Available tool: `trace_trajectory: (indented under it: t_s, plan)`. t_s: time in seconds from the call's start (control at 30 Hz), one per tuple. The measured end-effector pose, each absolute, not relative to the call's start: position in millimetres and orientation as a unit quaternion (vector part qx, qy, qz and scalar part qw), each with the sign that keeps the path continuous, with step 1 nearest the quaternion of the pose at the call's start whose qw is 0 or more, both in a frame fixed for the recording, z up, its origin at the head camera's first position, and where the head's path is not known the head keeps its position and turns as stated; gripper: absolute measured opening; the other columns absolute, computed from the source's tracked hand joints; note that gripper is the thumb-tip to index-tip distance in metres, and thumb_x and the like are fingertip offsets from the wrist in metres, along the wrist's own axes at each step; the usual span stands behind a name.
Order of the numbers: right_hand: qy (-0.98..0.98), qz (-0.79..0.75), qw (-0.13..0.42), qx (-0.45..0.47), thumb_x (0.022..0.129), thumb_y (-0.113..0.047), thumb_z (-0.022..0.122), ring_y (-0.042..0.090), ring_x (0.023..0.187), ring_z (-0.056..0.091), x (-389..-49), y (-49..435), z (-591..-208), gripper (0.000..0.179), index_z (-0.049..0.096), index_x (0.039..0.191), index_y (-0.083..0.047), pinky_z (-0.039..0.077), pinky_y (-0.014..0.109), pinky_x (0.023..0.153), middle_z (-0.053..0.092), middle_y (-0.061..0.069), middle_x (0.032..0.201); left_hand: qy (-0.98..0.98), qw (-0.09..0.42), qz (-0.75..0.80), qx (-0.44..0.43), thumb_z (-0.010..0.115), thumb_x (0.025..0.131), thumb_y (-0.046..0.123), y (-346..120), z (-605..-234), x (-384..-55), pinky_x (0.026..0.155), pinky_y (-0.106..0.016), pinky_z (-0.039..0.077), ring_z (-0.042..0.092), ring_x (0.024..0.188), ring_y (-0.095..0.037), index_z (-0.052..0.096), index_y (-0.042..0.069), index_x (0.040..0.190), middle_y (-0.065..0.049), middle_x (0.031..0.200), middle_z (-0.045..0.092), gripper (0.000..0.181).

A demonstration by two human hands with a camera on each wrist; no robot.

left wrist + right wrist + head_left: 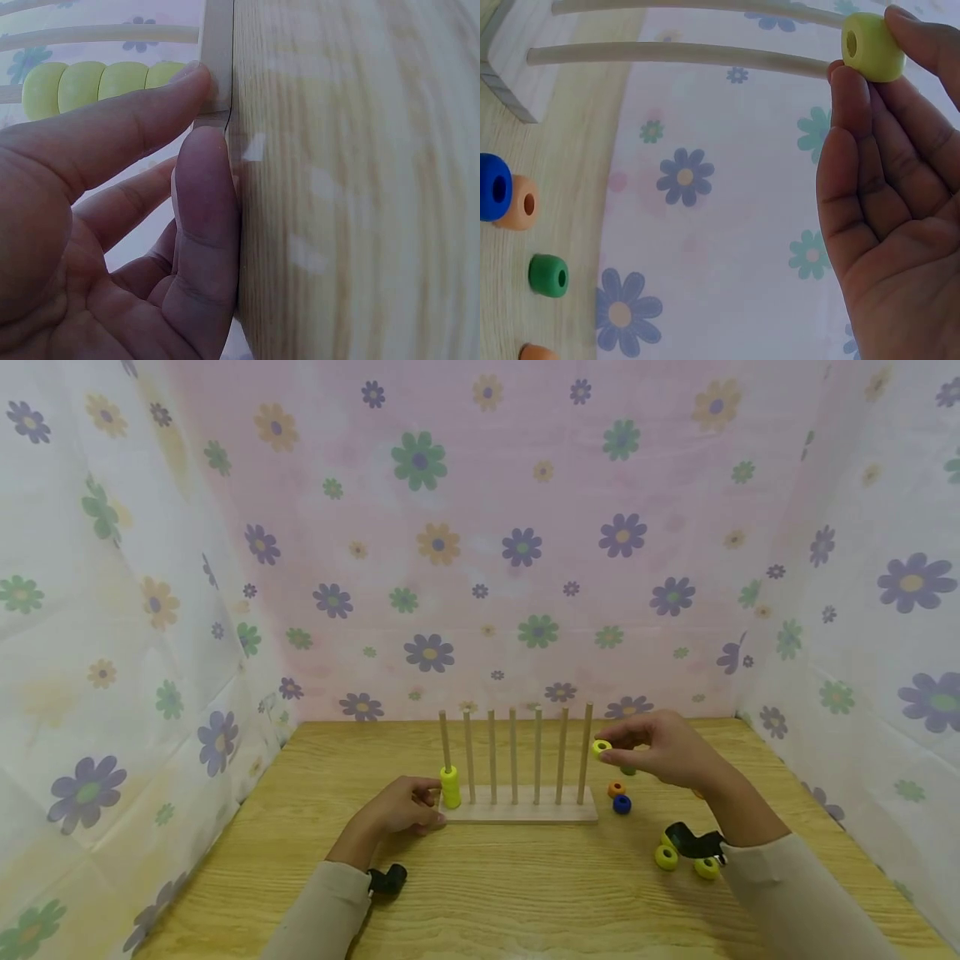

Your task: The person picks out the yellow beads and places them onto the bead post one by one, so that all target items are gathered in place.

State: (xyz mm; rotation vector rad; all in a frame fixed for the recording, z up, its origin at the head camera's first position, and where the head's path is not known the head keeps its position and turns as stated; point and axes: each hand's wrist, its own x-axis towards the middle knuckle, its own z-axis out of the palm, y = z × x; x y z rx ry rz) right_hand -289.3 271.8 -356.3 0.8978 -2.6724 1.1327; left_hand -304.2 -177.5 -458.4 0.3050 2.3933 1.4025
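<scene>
A wooden peg rack (517, 811) with several upright pegs stands on the table. Several yellow beads (81, 87) are stacked on its leftmost peg. My left hand (401, 804) holds the left end of the rack's base, thumb and finger at the corner. Between thumb and fingertips, my right hand (663, 750) pinches a yellow bead (873, 47). That bead is raised beside the upper part of the rightmost peg (586, 752), its hole visible from above.
To the right of the rack lie a blue bead (622, 804), an orange bead (617, 788) and a green bead (548, 275). Nearer the right sleeve, several yellow beads (666, 858) rest on the table. Flower-patterned cloth (480, 527) encloses the back and sides.
</scene>
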Motion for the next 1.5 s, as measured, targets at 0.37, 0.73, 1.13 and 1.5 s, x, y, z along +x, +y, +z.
trace_trajectory:
  t_s: [0.37, 0.73, 1.13, 1.5]
  plan:
    - [-0.878, 0.351, 0.086, 0.315, 0.093, -0.034, 0.079, 0.006, 0.09, 0.074, -292, 259, -343, 0.022, 0.079, 0.115, -0.028, 0.062, 0.03, 0.078, 0.077, -0.01, 0.106, 0.848, 0.17, 0.489, 0.11, 0.082, 0.088, 0.01, -179, -459, -306, 0.069, -0.032, 0.059, 0.063, 0.079, -0.021, 0.047, 0.003, 0.154, -0.014, 0.112, 0.055, 0.076]
    - [-0.873, 0.347, 0.113, 0.323, 0.092, -0.034, 0.08, 0.005, 0.089, 0.072, -292, 246, -334, 0.021, 0.081, 0.111, -0.026, 0.062, 0.029, 0.075, 0.077, -0.011, 0.105, 0.845, 0.171, 0.495, 0.105, 0.083, 0.087, 0.009, -178, -460, -305, 0.069, -0.032, 0.06, 0.063, 0.08, -0.022, 0.049, 0.003, 0.153, -0.014, 0.113, 0.056, 0.075]
    - [-0.862, 0.379, 0.103, 0.321, 0.092, -0.034, 0.08, 0.007, 0.088, 0.075, -293, 233, -325, 0.019, 0.081, 0.11, -0.026, 0.062, 0.027, 0.075, 0.079, -0.008, 0.104, 0.847, 0.171, 0.492, 0.11, 0.083, 0.087, 0.01, -179, -461, -305, 0.069, -0.032, 0.06, 0.064, 0.079, -0.021, 0.047, 0.002, 0.154, -0.014, 0.112, 0.055, 0.076]
    - [-0.852, 0.386, 0.105, 0.338, 0.093, -0.03, 0.08, 0.007, 0.09, 0.076, -294, 220, -321, 0.021, 0.081, 0.112, -0.023, 0.062, 0.026, 0.076, 0.079, -0.003, 0.109, 0.844, 0.17, 0.499, 0.103, 0.083, 0.087, 0.009, -177, -457, -302, 0.069, -0.033, 0.059, 0.063, 0.079, -0.021, 0.048, 0.002, 0.153, -0.015, 0.113, 0.056, 0.075]
